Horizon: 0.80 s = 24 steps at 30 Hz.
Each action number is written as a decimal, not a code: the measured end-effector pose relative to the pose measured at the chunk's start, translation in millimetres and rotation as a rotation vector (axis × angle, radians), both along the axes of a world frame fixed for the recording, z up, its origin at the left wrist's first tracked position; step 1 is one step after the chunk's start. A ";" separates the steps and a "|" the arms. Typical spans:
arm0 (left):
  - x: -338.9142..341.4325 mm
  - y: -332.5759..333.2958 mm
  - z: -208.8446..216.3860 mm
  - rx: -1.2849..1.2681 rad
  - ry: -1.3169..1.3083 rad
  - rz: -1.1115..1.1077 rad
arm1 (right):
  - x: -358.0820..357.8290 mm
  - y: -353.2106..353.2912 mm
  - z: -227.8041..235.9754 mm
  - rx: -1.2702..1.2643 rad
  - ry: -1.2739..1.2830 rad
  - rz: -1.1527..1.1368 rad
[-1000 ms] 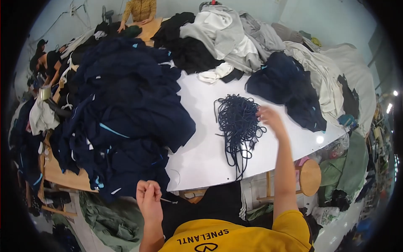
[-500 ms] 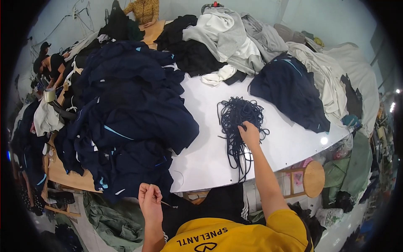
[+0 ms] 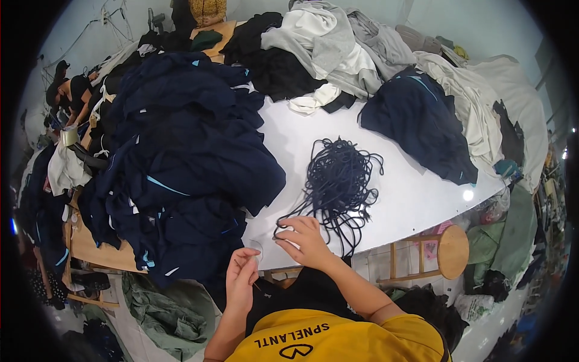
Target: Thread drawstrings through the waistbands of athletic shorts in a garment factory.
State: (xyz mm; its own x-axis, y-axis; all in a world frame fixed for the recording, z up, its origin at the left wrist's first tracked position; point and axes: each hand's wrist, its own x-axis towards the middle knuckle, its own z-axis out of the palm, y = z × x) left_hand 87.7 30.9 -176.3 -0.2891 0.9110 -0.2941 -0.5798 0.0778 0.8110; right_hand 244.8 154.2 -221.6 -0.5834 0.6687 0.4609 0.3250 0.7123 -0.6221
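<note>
Above the table's near edge, my left hand is closed on a slim rod-like tool; its kind is unclear. Close by on the right, my right hand pinches a dark navy cord at the fingertips. That cord trails toward a tangled heap of navy cords lying on the white tabletop. Some loose strands of the heap reach the near edge. Left of the hands rises a big pile of navy garments with light blue trim.
Another navy garment lies right of the cords. Grey and white fabric and black cloth are heaped along the back. A wooden stool stands below the right edge. A co-worker bends at far left; another person is at the back.
My right hand has left the middle of the cord heap and come toward me and leftward, drawing a cord along. My left hand, with the thin tool, has shifted right and slightly up.
</note>
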 end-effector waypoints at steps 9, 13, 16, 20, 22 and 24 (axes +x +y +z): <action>0.0 0.8 -10.7 -0.140 -0.065 -0.057 | 1.5 2.0 12.2 -0.330 0.168 0.093; 0.7 9.2 -8.0 -0.144 0.013 -0.215 | 0.9 -24.8 21.5 -0.213 0.025 0.225; 5.9 17.1 1.1 -0.215 0.086 -0.278 | 3.5 -34.1 21.6 -0.181 0.036 0.249; 3.1 21.9 0.8 -0.215 -0.031 -0.403 | 12.6 -31.4 27.9 -0.176 -0.035 0.254; -2.8 20.9 -0.6 -0.110 -0.127 -0.377 | 13.4 -30.6 25.7 -0.136 -0.021 0.271; -15.7 11.9 5.1 0.075 -0.275 -0.153 | 14.7 -22.1 16.3 -0.092 -0.122 0.204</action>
